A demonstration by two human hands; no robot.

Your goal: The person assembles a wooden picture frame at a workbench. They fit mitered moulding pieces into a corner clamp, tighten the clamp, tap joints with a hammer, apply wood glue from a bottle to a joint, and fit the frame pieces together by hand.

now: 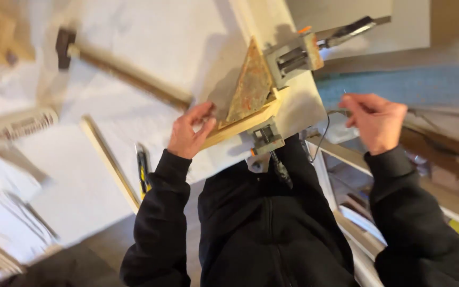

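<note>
- At the near corner of a pale desk [134,69], the left hand [189,133] pinches the end of a wooden strip [243,126], its grip narrow around the wood.
- Two metal clamps [293,56] [265,137] pin the strip and a rusty triangular plate [251,85] to the desk.
- Off the desk's edge, the right hand [378,122] hangs with its grip closed on a thin dark cord [322,135].
- A hammer [118,66], a loose wooden slat [110,162] and a yellow-and-black utility knife [143,170] lie on the desk; blurred shelving stands at right.
</note>
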